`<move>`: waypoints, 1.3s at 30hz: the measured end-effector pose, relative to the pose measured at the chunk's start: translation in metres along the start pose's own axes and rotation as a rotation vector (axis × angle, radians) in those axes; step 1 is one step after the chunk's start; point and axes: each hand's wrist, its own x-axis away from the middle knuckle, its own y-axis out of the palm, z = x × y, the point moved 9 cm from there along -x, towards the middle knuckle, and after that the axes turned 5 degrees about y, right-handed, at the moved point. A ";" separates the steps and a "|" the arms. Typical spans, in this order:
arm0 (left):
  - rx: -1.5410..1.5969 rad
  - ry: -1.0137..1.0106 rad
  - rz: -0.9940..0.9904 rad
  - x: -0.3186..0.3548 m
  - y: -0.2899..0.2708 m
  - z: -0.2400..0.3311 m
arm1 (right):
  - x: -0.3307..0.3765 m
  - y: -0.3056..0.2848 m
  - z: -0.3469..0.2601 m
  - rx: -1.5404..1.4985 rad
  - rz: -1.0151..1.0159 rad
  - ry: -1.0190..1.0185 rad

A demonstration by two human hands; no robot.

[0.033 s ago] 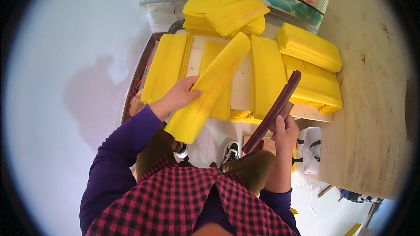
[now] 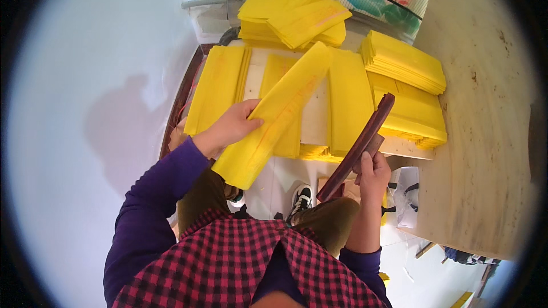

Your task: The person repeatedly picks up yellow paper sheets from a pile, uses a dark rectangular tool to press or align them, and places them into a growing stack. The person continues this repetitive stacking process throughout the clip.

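My left hand [image 2: 234, 122] is closed on a long folded yellow sheet [image 2: 279, 117], thumb on top, and holds it slantwise above the table. Faint reddish marks run along the sheet. In my right hand [image 2: 374, 174] is a dark reddish-brown wooden bar [image 2: 354, 147] with a short block-like grip, its far end pointing up and to the right. The bar is apart from the held sheet. Beneath them lie flat yellow folded stacks: one at the left [image 2: 216, 88], one partly hidden behind the held sheet [image 2: 290, 131], and one at the right [image 2: 346, 102].
A pale wooden table [image 2: 314, 125] carries the stacks. A loose yellow pile [image 2: 308, 20] sits at the back, and further stacks [image 2: 405, 65] lie at the far right. A tall wooden panel [image 2: 479, 108] closes the right side, a pale wall [image 2: 85, 51] the left. A white bag [image 2: 406, 197] stands below.
The far end of the held yellow sheet has shifted very slightly right. Both hands stay nearly where they were, with the same things in them.
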 end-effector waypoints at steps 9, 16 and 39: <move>-0.279 0.217 -0.163 -0.106 -0.038 0.091 | -0.001 -0.016 -0.013 -0.083 0.035 -0.056; -0.029 0.113 -0.220 -0.266 -0.053 0.095 | -0.025 -0.024 -0.014 -0.149 0.057 -0.095; -0.321 -0.031 -0.327 -0.224 0.087 -0.017 | -0.047 -0.066 -0.009 -0.158 0.236 -0.097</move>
